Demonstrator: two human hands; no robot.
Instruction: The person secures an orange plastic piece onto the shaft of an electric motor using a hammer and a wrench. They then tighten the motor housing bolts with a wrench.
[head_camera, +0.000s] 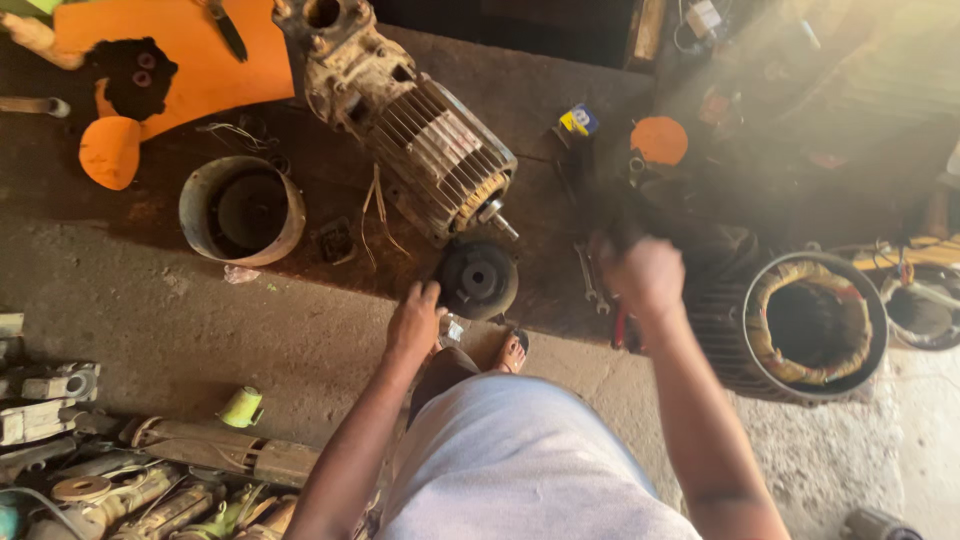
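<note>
Taking the finned motor (415, 135) as landmark: one grey cover (242, 210) lies to its left. One dark end cap (478, 279) lies just below its shaft, the left hand (415, 322) curled on the cap's left edge. One small yellow-and-blue box (578, 120) sits right of the motor. The right hand (643, 276) is fisted round a blurred dark tool. One wound stator (806, 325) stands far right.
</note>
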